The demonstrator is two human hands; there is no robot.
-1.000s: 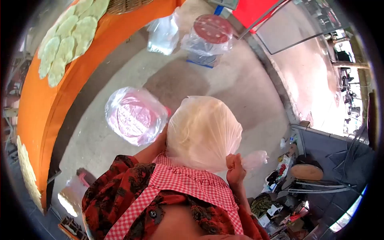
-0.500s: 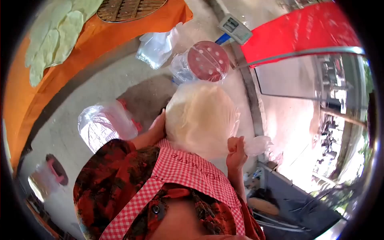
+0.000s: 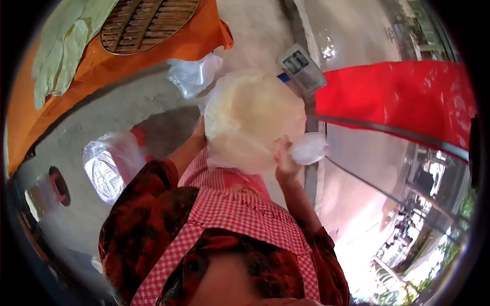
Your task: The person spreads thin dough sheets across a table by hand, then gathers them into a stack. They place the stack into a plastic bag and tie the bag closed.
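Fingers of the right hand [image 3: 282, 162] pinched shut on the twisted neck [image 3: 308, 148] of a clear plastic bag [image 3: 252, 118], the neck sticking out to the right of the fist. Left hand [image 3: 199, 133] pressed against the bag's left side, mostly hidden behind it; whether its fingers are spread or pressed together cannot be told. Bag: round, full of pale flat discs, held up in front of the chest above a red-and-white checked apron [image 3: 240, 214]. Behind the bag's upper right edge, a weighing scale [image 3: 301, 68] with a grey display. Right of that, a red cloth [image 3: 398, 99] over a metal rail. Upper left, an orange-covered worktop [image 3: 143, 53] carrying a round woven tray [image 3: 145, 23] and pale green flat pieces [image 3: 64, 43]. On the concrete floor [image 3: 127, 102], a loose clear bag [image 3: 194, 74] and a plastic-wrapped stool [image 3: 109, 163].
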